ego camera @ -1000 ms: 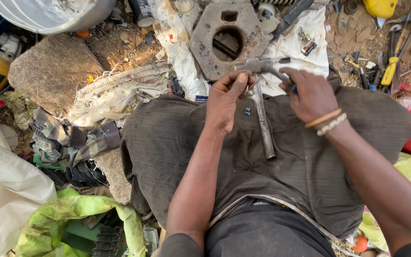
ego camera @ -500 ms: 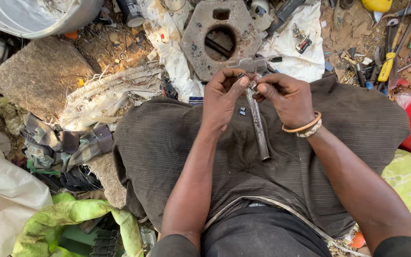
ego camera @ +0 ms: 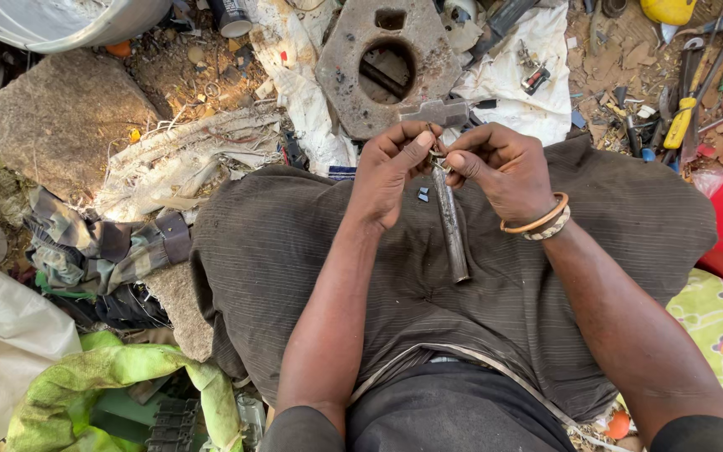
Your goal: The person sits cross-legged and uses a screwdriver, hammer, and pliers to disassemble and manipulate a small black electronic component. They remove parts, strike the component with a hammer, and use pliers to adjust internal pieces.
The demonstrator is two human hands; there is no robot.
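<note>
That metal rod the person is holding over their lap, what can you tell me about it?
The metal rod is a straight, dull grey, scuffed cylinder, slightly shiny in places. It hangs nearly upright in the picture, its lower end free above the dark striped trousers. Its top end is pinched between the fingers of the left hand and the right hand, which hide how it ends. Nothing else touches it.

Outdoor repair workshop, ground-level. Dirt floor strewn with scrap: metal plate (ego camera: 387, 63) with round hole top centre, screwdrivers (ego camera: 684, 117) and loose tools upper right, stone (ego camera: 60, 125) upper left, rags (ego camera: 110, 243) and sacks (ego camera: 2, 343) at left.
</note>
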